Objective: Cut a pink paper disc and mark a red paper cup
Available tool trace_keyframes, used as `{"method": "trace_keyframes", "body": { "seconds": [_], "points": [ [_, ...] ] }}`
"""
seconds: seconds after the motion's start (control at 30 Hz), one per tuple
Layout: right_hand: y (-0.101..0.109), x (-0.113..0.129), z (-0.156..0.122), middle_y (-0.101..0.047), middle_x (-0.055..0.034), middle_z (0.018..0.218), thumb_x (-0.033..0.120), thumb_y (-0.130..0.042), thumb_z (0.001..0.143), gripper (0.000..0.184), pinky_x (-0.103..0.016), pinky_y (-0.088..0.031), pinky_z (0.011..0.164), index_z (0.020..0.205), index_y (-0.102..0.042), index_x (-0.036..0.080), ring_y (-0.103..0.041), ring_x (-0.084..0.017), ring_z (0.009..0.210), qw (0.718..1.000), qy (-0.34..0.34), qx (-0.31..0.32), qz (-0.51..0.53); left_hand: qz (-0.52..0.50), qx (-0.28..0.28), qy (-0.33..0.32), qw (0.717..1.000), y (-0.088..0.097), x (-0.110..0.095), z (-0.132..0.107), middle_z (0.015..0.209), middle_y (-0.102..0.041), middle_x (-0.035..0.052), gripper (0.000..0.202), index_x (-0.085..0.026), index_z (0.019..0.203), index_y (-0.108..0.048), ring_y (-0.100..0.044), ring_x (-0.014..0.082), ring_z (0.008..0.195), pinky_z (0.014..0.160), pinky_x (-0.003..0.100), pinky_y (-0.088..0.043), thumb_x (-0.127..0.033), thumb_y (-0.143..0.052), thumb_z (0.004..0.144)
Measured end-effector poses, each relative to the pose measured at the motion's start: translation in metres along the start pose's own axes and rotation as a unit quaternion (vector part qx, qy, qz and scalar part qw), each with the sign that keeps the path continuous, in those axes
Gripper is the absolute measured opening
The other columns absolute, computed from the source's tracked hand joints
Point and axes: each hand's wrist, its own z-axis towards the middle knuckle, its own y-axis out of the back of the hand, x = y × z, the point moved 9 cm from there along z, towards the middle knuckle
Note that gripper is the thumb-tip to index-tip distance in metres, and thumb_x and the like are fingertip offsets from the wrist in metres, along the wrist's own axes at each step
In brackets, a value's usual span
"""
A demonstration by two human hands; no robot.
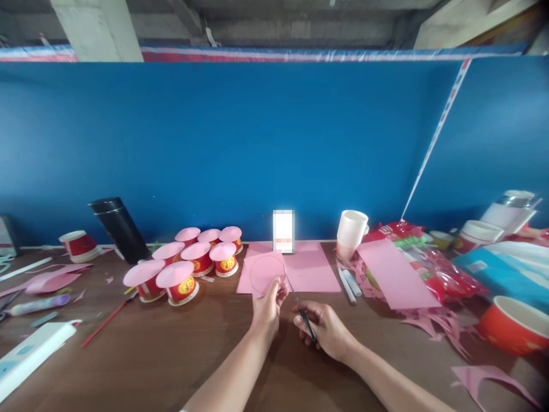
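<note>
Fingers of the left hand (268,306) are pinching a pink paper circle (266,273) upright above the table (171,355); the right hand (326,329) is gripping scissors (302,312) just right of it, blades pointing far.

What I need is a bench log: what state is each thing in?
pink paper circle: cut out, held by left hand
scissors: in right hand, blades look closed
red cups: upside down, pink discs on top
white cups: nested, mouths up
black flask: lid on
</note>
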Motion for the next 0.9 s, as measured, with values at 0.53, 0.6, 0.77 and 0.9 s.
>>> {"method": "trace_keyframes", "body": {
  "seconds": [0.53,0.6,0.77,0.9],
  "points": [
    [0.008,0.008,0.002,-0.056,0.0019,0.061,0.045,-0.055,0.077,0.037,-0.013,-0.033,0.033,0.100,-0.055,0.016,-0.051,-0.008,0.048,0.999,0.030,-0.027,0.019,0.151,0.039,0.036,0.987,-0.002,0.007,-0.014,0.064,-0.062,0.0036,0.027,-0.011,0.068,-0.066,-0.056,0.0121,0.057,0.055,0.023,-0.045,-0.035,-0.073,0.057],
    [0.012,0.009,0.003,-0.057,0.0013,0.062,0.045,-0.055,0.077,0.037,-0.012,-0.033,0.033,0.100,-0.055,0.016,-0.051,-0.008,0.049,0.998,0.038,-0.040,0.029,0.160,0.053,0.042,0.985,-0.004,0.010,-0.015,0.059,-0.060,0.0027,0.029,-0.011,0.065,-0.065,-0.055,0.0130,0.055,0.055,0.024,-0.044,-0.037,-0.073,0.056],
    [0.025,0.004,0.007,-0.057,0.0010,0.063,0.047,-0.055,0.077,0.039,-0.013,-0.033,0.031,0.101,-0.053,0.016,-0.052,-0.009,0.047,0.995,0.049,-0.069,0.061,0.152,0.125,0.035,0.980,-0.017,0.013,-0.023,0.066,-0.063,0.0044,0.029,-0.011,0.072,-0.065,-0.057,0.0140,0.057,0.055,0.025,-0.045,-0.036,-0.072,0.058],
    [0.029,0.001,0.009,-0.057,0.0008,0.062,0.049,-0.055,0.076,0.042,-0.014,-0.034,0.033,0.101,-0.052,0.015,-0.053,-0.010,0.049,0.991,0.059,-0.077,0.092,0.133,0.077,0.027,0.988,-0.012,0.008,-0.024,0.061,-0.059,0.0005,0.028,-0.011,0.070,-0.064,-0.053,0.0099,0.053,0.052,0.022,-0.044,-0.030,-0.075,0.054]
  ]
}}
